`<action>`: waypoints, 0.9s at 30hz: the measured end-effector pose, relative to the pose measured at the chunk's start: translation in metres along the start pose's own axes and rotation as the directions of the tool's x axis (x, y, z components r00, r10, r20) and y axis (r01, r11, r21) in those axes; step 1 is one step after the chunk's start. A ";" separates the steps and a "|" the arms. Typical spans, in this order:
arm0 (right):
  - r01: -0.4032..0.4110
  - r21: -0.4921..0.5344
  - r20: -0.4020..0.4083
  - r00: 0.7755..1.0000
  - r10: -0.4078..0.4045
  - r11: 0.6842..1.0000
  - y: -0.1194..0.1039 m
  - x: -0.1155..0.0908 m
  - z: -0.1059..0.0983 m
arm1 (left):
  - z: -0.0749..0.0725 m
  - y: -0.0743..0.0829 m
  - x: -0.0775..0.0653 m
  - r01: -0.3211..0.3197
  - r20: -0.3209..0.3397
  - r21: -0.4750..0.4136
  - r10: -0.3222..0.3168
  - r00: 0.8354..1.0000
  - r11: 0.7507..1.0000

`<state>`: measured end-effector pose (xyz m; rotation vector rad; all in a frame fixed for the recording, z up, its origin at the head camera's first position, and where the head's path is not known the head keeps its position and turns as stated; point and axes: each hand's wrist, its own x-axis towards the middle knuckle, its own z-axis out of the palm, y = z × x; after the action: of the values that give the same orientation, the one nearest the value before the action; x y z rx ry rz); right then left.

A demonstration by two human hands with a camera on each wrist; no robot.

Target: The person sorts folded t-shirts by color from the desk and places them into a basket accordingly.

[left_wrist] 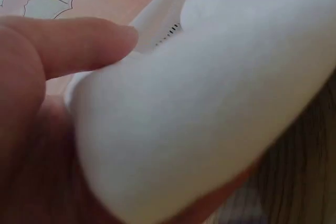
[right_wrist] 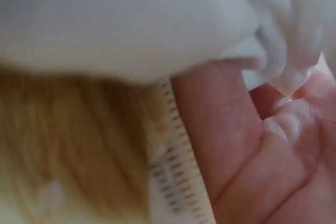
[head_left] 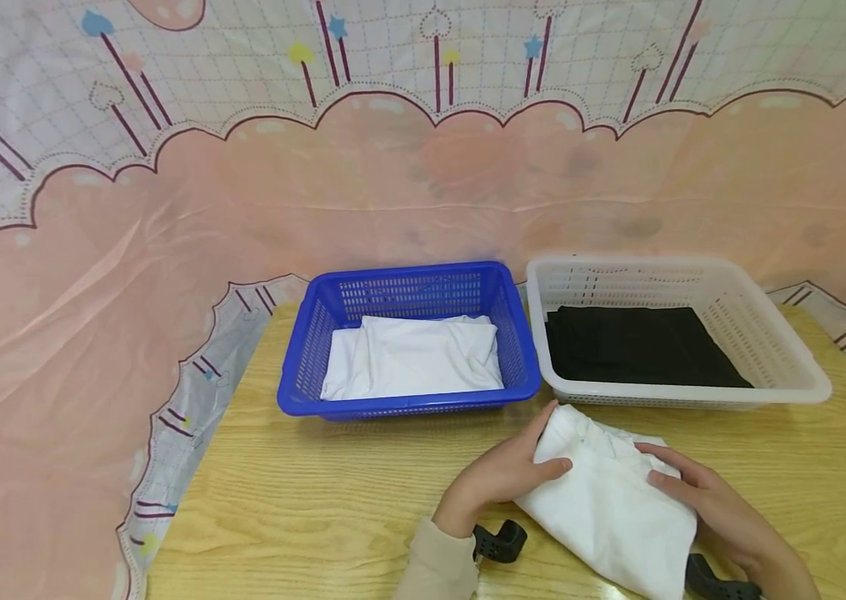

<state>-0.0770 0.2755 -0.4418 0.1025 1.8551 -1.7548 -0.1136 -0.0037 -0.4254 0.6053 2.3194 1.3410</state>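
Observation:
A folded white cloth garment (head_left: 610, 500) is held between both hands in front of the baskets. My left hand (head_left: 508, 471) grips its left edge, thumb on the near face and the other fingers behind it. On the opposite side my right hand (head_left: 715, 500) holds the right edge, thumb on top. The left wrist view shows the thumb (left_wrist: 89, 43) over a thick rounded fold of the white cloth (left_wrist: 173, 119). In the right wrist view, fingers (right_wrist: 220, 129) reach under the cloth (right_wrist: 121, 24).
A blue basket (head_left: 423, 406) with folded white cloth (head_left: 426, 358) stands at the back of the wooden table (head_left: 302, 500). Beside it on the right is a white basket (head_left: 790, 358) with folded black cloth (head_left: 633, 346). A patterned curtain (head_left: 392, 183) hangs behind.

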 end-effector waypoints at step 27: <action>0.360 0.601 0.353 0.681 -0.642 0.713 0.001 -0.006 0.006 | -0.042 0.033 -0.027 -0.435 -0.221 -0.264 0.385 0.896 0.861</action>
<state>-0.0695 0.2723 -0.4394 -0.7493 1.0274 -2.3009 -0.1082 -0.0330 -0.3734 0.9585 2.1014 1.9683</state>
